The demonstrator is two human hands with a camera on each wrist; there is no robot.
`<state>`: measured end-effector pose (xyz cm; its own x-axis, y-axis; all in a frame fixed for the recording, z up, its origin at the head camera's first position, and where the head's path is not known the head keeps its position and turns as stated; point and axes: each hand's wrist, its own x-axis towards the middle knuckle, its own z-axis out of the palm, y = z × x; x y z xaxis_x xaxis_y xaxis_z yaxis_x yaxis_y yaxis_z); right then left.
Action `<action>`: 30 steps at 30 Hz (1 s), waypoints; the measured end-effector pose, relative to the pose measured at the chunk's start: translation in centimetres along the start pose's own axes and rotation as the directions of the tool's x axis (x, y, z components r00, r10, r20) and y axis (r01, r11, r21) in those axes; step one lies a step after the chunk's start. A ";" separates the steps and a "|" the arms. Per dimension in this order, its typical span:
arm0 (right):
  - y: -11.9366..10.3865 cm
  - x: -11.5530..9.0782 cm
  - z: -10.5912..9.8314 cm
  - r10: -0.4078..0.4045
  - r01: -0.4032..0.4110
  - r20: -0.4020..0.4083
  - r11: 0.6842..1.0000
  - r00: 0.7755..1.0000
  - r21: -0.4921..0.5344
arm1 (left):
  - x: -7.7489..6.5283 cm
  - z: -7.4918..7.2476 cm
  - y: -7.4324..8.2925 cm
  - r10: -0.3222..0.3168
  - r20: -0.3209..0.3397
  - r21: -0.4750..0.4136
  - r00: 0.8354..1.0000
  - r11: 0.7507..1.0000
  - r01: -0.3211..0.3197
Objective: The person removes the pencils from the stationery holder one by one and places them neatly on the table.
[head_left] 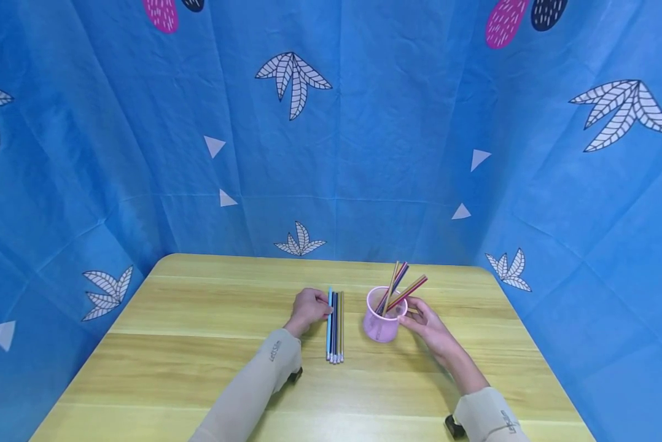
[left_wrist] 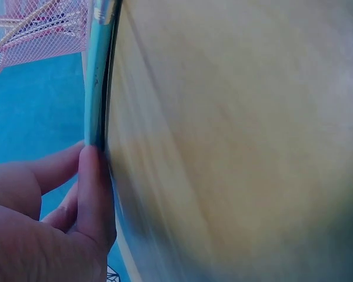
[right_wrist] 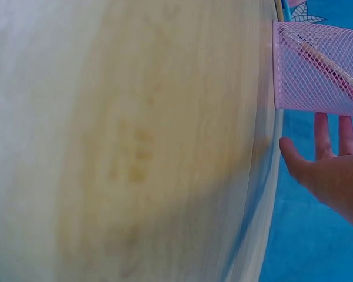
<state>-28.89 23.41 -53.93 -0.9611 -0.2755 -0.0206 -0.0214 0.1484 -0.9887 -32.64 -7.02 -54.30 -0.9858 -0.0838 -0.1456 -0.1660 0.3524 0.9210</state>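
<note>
A light blue pencil lies at the left end of a row of several pencils, side by side on the table. My left hand has come to this row from the left. Its thumb and a finger pinch the light blue pencil in the left wrist view. To the right stands a pink mesh pen cup, upright, with several pencils leaning in it. My right hand is at the cup's right side, fingers spread and fairly straight, fingertips at the mesh.
The wooden table has a far edge against a blue patterned curtain, which also hangs along both sides. A dark wrist device sits under the right sleeve.
</note>
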 end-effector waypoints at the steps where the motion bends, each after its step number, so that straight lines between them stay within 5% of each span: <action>1: 0.0 0.0 0.0 0.001 -0.001 0.003 1.000 1.000 0.000 | 0.0 0.0 0.0 0.001 0.000 0.004 1.000 1.000 -0.001; 30: -0.2 -0.2 0.2 0.014 -0.014 -0.009 1.000 1.000 -0.016 | -0.1 0.2 0.1 0.011 -0.009 0.075 1.000 0.997 -0.010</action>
<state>-28.63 23.23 -53.80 -0.9637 -0.2648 -0.0331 -0.0121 0.1673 -0.9858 -32.57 -6.79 -54.27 -0.9872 -0.0885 -0.1325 -0.1576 0.4225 0.8926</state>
